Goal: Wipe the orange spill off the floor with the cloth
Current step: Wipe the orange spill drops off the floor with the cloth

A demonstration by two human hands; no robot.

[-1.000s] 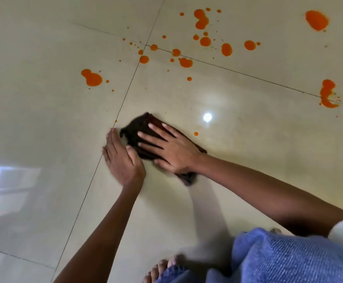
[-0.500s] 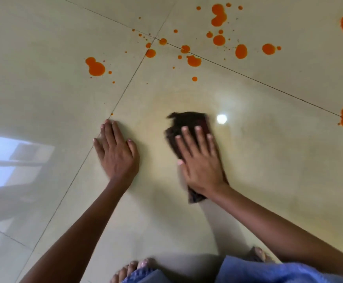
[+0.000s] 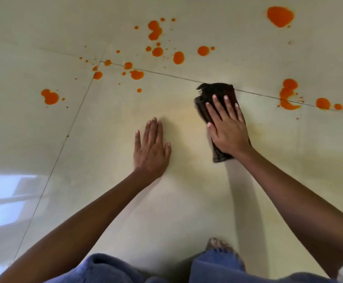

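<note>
Under my right hand (image 3: pixel 229 132), the dark cloth (image 3: pixel 217 94) lies flat on the floor (image 3: pixel 187 201), its far edge touching the tile seam.
Fingers spread, palm pressing it; left hand (image 3: pixel 151 149) open, bracing on bare tile. Orange spill (image 3: pixel 288 94) nearby, right; a soaked cloth could smear it.

R hand (image 3: pixel 229 129) w/ cloth (image 3: pixel 217 94) has slid from beside the L hand (image 3: pixel 151 152), at frame centre, out to the upper right; the cloth's far edge now touches the grout line (image 3: pixel 166 75). It was crumpled sideways 1 s ago, now lies lengthwise under the palm. Hands were touching, now well apart. L hand has shifted off the vertical grout line toward mid frame. Small orange dot next to the cloth 1 s ago is gone. Right foot (image 3: pixel 219 245) now in view at bottom.
</note>
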